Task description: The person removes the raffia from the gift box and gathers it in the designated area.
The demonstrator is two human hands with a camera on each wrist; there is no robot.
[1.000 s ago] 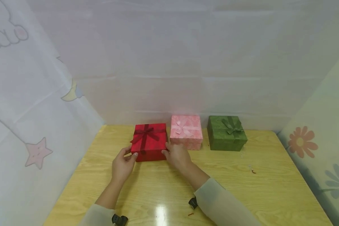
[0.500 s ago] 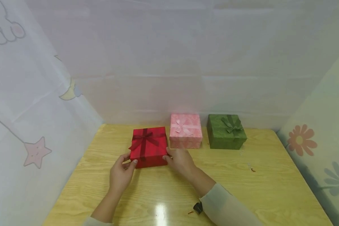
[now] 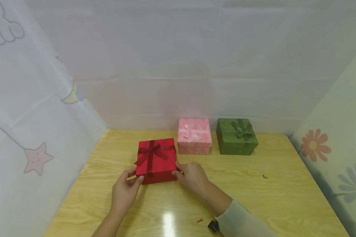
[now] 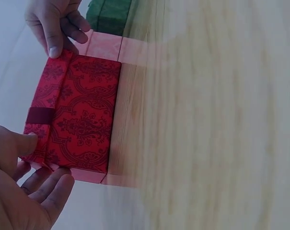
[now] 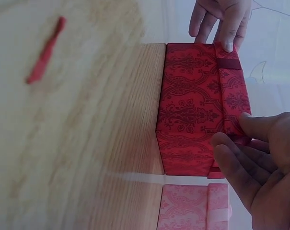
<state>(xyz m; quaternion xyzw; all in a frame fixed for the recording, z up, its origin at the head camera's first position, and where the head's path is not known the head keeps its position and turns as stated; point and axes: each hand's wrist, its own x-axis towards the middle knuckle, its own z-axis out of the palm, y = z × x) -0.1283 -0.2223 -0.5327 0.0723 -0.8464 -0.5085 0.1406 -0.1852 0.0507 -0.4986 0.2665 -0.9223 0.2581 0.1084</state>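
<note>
A red patterned gift box point(image 3: 164, 166) with a dark red ribbon bow stands on the wooden table, its lid on. My left hand point(image 3: 124, 195) holds its near left corner, thumb on the front of the lid rim. At the opposite front corner my right hand point(image 3: 194, 178) pinches the lid rim between thumb and fingers. In the left wrist view the front of the red gift box point(image 4: 87, 115) shows a damask pattern, with the ribbon crossing the lid edge. The right wrist view shows my right fingers along the side of the red gift box point(image 5: 185, 103), partly hidden behind it.
A pink gift box point(image 3: 194, 148) stands just behind and right of the red one, near the back wall. Further right is a green gift box point(image 3: 237, 146) with a bow. Small red scraps point(image 3: 199, 220) lie on the table point(image 3: 255, 204). Printed cloth hangs around three sides.
Both hands have drawn the red box toward the person, away from the back wall, and it has turned slightly. The pink and green boxes stay in place as the head view shifts a little.
</note>
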